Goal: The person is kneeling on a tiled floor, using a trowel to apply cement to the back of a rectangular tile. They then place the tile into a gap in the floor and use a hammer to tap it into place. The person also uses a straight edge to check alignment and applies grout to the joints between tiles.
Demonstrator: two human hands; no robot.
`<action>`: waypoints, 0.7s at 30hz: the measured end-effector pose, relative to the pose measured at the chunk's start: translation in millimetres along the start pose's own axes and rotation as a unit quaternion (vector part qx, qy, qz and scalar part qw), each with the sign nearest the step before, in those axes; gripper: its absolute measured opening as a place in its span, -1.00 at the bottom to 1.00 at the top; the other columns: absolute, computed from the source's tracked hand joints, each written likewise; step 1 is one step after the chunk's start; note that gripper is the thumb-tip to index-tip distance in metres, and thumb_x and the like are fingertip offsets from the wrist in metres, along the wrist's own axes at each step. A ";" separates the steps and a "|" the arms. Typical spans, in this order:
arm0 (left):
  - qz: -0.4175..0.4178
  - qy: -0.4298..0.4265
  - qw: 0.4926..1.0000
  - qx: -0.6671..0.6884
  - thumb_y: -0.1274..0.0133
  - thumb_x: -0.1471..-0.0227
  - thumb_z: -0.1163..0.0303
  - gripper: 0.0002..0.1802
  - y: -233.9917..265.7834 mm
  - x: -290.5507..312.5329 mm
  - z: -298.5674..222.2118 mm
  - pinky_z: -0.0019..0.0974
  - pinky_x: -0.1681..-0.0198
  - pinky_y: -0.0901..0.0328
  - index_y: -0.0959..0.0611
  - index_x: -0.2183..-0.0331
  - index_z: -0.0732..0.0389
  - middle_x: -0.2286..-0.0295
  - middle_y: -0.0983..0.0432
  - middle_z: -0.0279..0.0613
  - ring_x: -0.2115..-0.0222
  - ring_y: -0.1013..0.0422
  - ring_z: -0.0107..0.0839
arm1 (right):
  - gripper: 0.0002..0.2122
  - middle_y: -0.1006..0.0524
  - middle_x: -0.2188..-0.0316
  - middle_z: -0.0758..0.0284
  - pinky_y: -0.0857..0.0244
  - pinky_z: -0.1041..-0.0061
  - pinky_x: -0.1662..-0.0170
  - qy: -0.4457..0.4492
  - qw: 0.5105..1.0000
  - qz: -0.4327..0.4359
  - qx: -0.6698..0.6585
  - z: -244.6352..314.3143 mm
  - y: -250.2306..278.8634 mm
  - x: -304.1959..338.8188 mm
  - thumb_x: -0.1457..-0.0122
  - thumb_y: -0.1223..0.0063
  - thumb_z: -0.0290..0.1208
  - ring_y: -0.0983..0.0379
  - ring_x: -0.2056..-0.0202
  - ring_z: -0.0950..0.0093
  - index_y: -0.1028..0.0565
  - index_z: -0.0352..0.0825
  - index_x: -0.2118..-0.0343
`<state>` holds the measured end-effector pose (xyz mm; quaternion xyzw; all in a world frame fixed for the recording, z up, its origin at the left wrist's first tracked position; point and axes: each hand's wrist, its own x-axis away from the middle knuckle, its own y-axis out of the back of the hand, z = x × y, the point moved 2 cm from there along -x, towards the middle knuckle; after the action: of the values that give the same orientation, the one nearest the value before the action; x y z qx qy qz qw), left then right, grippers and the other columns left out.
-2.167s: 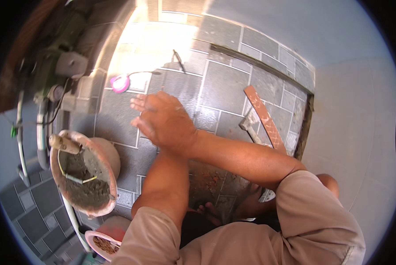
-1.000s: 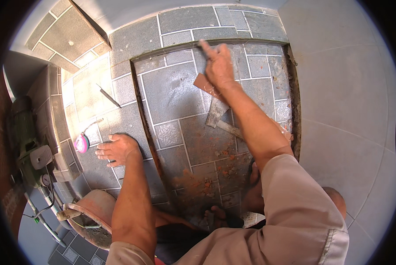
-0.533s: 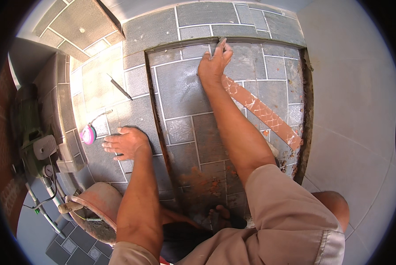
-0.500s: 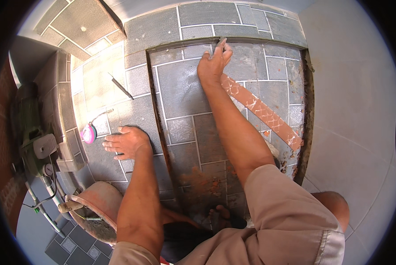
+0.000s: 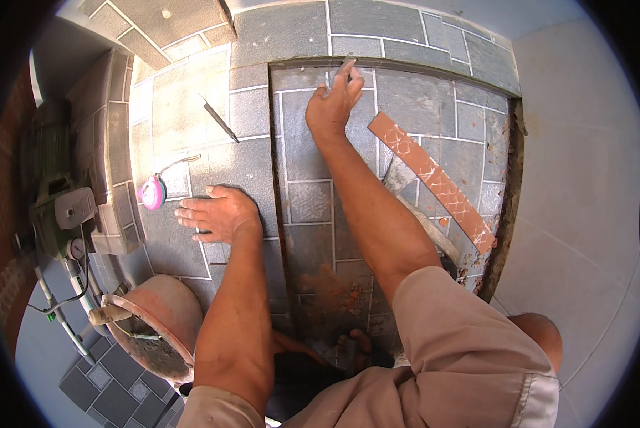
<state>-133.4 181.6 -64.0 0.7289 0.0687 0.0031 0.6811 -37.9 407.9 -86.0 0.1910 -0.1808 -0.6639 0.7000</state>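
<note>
My left hand (image 5: pixel 216 214) lies flat, fingers spread, on the grey floor tiles (image 5: pixel 248 160) just left of a sunken tiled strip (image 5: pixel 313 207). My right hand (image 5: pixel 332 107) is stretched out to the far edge of that strip. Its fingertips are pinched on a small thin grey tool (image 5: pixel 346 65) against the joint. A long orange-brown tile strip (image 5: pixel 434 178) lies slantwise to the right of my right forearm, with a grey trowel (image 5: pixel 403 178) partly under it.
A pink round tape measure (image 5: pixel 151 192) and a thin pointed tool (image 5: pixel 218 120) lie on the tiles at left. A bucket of mortar (image 5: pixel 149 328) stands at lower left, beside a power tool (image 5: pixel 63 210) with cables. White floor (image 5: pixel 584 178) lies at right.
My right hand has slid a little further toward the far edge of the sunken strip. My left hand stays flat in the same place.
</note>
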 end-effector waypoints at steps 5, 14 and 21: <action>0.003 -0.003 1.000 -0.009 0.28 -0.34 -0.03 -0.16 -0.2 0.8 -3.7 0.31 -0.46 0.26 -0.07 -0.44 0.27 -0.47 0.16 0.10 -0.50 0.26 -0.05 | -0.24 -0.07 -0.34 -0.02 -0.12 0.15 -0.35 0.038 0.999 0.014 0.005 4.9 -11.9 4.7 -0.26 -0.03 -0.66 -0.07 -0.30 -0.01 0.08 -0.55 -0.47; -0.077 -0.006 0.995 -0.062 0.25 -0.33 -0.03 -0.16 -21.6 -4.5 5.9 0.27 -0.47 0.24 -0.09 -0.45 0.24 -0.47 0.12 0.06 -0.50 0.23 -0.10 | -0.71 -0.54 0.18 0.11 -0.33 0.22 -0.05 0.120 0.973 0.165 -0.106 59.7 -31.7 49.1 -0.24 -0.17 -0.49 -0.45 0.07 0.13 -0.57 -0.48 0.00; -0.106 -0.012 0.970 -0.216 0.18 -0.32 0.02 -0.14 -17.3 -24.4 38.3 0.28 -0.47 0.23 -0.09 -0.43 0.33 -0.46 0.13 0.13 -0.50 0.24 -0.01 | -0.93 -0.65 0.34 0.34 -0.40 0.55 0.28 0.206 0.781 0.399 -0.434 269.0 11.4 177.0 -0.26 -0.19 -0.62 -0.53 0.35 0.58 -0.68 -0.44 0.27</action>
<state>-155.4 142.1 -81.8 0.5527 0.1347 -0.0629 0.8200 -154.9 224.3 151.4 -0.0899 0.2149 -0.2780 0.9319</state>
